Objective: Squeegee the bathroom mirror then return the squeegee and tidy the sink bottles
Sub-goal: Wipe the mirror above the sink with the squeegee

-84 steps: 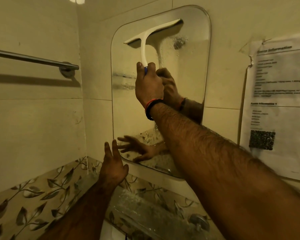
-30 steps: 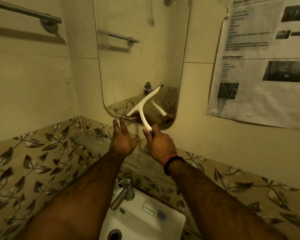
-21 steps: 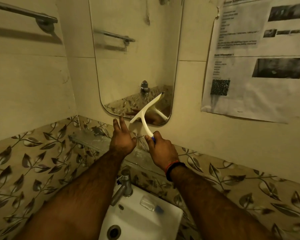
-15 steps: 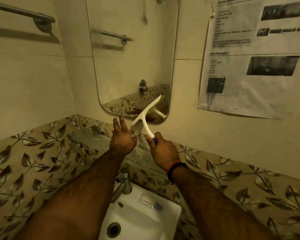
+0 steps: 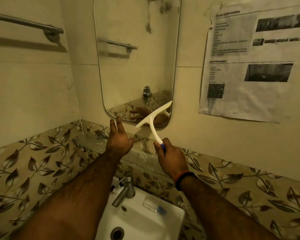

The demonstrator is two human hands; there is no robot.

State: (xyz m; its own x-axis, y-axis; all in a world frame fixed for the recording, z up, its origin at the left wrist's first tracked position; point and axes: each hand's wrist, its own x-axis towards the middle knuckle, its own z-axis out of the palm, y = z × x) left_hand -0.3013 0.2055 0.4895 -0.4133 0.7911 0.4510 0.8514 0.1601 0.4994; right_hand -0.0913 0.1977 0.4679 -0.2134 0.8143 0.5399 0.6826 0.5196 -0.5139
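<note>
Sink [image 5: 173,220]: nearest, white, under both forearms; tap [image 5: 124,191] at its back rim.
Bottle [image 5: 153,204]: small, clear, blue-capped, lying on its side on the sink's back ledge; likely for tidying later, best left untouched now.
Right hand [image 5: 171,157]: wrapped round the blue end of the squeegee handle; firm grip worth keeping, wrist steady so the blade edge bears evenly.
Left hand [image 5: 119,140]: released, fingers spread, holding nothing, raised just beside the blade's lower end; best kept clear of the glass to avoid prints.
Glass shelf [image 5: 92,142]: below the mirror, behind the hands; probable catch for drips.
Squeegee [image 5: 153,116]: white, blade tilted, upper end over the mirror's bottom right corner, lower end already past the bottom edge.
Step in hand: judged the finish of a downward stroke at the bottom edge; even pressure through to the rim, then lift away cleanly.
Mirror [image 5: 137,66]: smudges and a streak visible near the top; another pass there probably needed.
Risk: water running off the blade onto shelf and sink.
</note>
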